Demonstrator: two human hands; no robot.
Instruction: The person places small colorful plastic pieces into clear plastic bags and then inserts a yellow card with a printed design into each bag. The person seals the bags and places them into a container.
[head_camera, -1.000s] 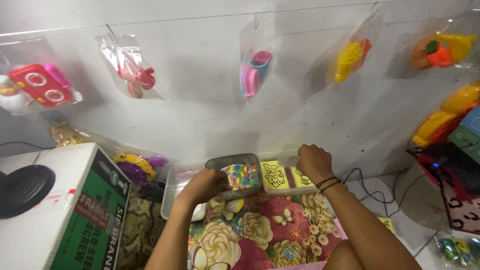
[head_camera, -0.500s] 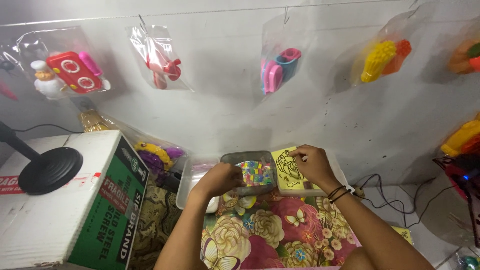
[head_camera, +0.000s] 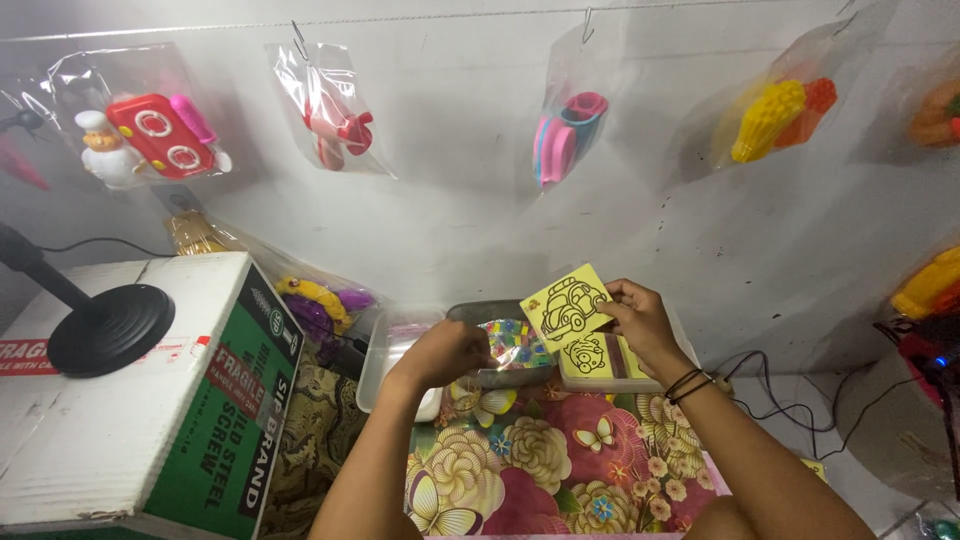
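From the head view, your right hand (head_camera: 640, 318) has come up since a moment ago: it was down on the tray of yellow cards, and now it is raised above it with a yellow card (head_camera: 568, 304) lifted clear. Its grip is closed on the card's right edge, thumb in front and fingers behind, and the card tilts with a black outline drawing of a car facing you. Your left hand (head_camera: 445, 352) has stayed at the metal tray (head_camera: 490, 318), curled over its near rim; you cannot tell from here whether that grip has hold of anything. The view itself has swung slightly left, so the hanging bags sit further right than before.

Now the containers. The metal tray holds a heap of small multicoloured pieces (head_camera: 515, 342), just beside your left knuckles. To its right, the shallow pale tray (head_camera: 640, 382) holds more yellow cards (head_camera: 588, 356), the top one showing another outline drawing, directly below the lifted card. To the left, a clear plastic tub (head_camera: 385, 350) sits touching the metal tray; its contents are not clear. All three rest on the flower-patterned cloth (head_camera: 545, 460).

A white and green carton (head_camera: 150, 400) stands at your left with a round black stand base (head_camera: 110, 328) on top. Clear bags of plastic toys (head_camera: 330, 115) hang along the wall.
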